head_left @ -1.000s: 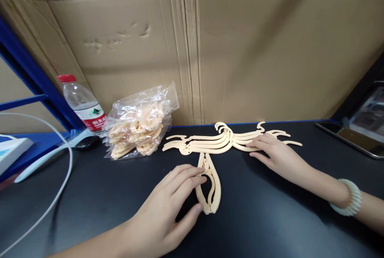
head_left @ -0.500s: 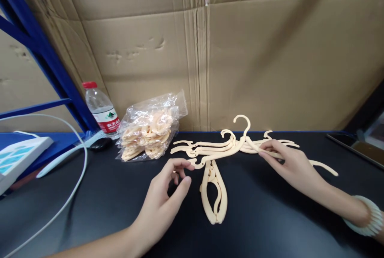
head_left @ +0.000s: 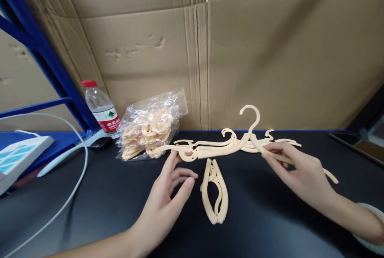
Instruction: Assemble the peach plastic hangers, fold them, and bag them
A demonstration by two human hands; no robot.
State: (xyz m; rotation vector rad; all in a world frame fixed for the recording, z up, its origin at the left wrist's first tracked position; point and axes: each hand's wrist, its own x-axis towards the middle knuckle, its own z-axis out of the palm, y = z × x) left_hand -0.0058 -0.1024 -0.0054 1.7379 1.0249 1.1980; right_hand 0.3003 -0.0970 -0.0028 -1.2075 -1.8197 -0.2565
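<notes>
My right hand (head_left: 295,166) pinches one arm of an unfolded cream folding clothes hanger (head_left: 223,150), whose hook points up. At its other end, my left hand (head_left: 174,186) has fingers spread, with the index fingertip at the hanger's tip; whether it bears any weight I cannot tell. A folded hanger (head_left: 222,198) lies on the table between my hands, its narrow end toward me. Behind the held hanger, more opened hangers (head_left: 216,143) lie stacked, partly hidden by it.
Left of the hangers stands a clear plastic bag (head_left: 150,130) of folded hangers. Beyond it are a red-capped water bottle (head_left: 103,110), a black mouse (head_left: 101,143), a white cable (head_left: 85,170) and a white-and-blue box (head_left: 24,158). A dark tablet-like device (head_left: 357,146) lies at right. Cardboard (head_left: 144,50) walls the back.
The held hanger has risen slightly and shifted right at its hook, and its left arm tip now extends further left. My left index finger has straightened up to that tip.
</notes>
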